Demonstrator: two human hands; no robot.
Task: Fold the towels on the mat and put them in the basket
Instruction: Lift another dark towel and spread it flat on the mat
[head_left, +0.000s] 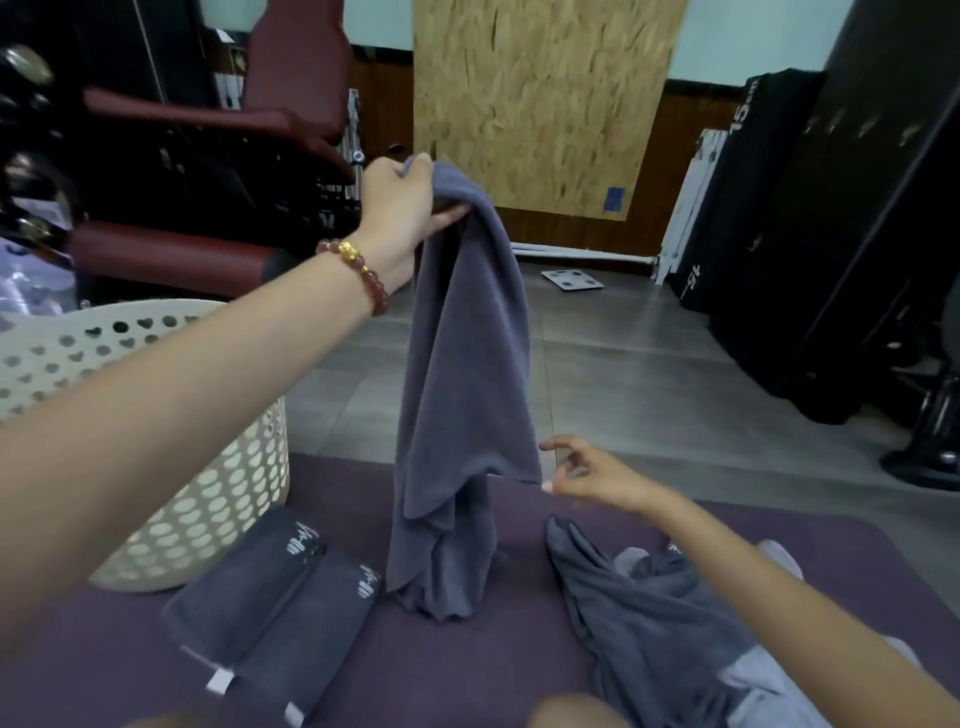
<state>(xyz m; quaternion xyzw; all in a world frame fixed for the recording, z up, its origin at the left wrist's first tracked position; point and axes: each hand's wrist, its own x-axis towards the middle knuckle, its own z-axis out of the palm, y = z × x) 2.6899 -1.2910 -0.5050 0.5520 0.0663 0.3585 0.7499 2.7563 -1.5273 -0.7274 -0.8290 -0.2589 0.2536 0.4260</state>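
My left hand grips the top corner of a grey-blue towel and holds it up high; the towel hangs down with its lower end bunched on the purple mat. My right hand is low at the towel's right edge, thumb and fingers loosely curled right beside the hem; whether it pinches the cloth is unclear. Two folded dark grey towels lie side by side on the mat at the left. A crumpled grey towel lies on the mat at the right. The cream perforated basket stands at the left.
A dark red padded bench stands behind the basket. A chipboard panel leans on the far wall, black mats stand at the right, and a bathroom scale lies on the grey floor.
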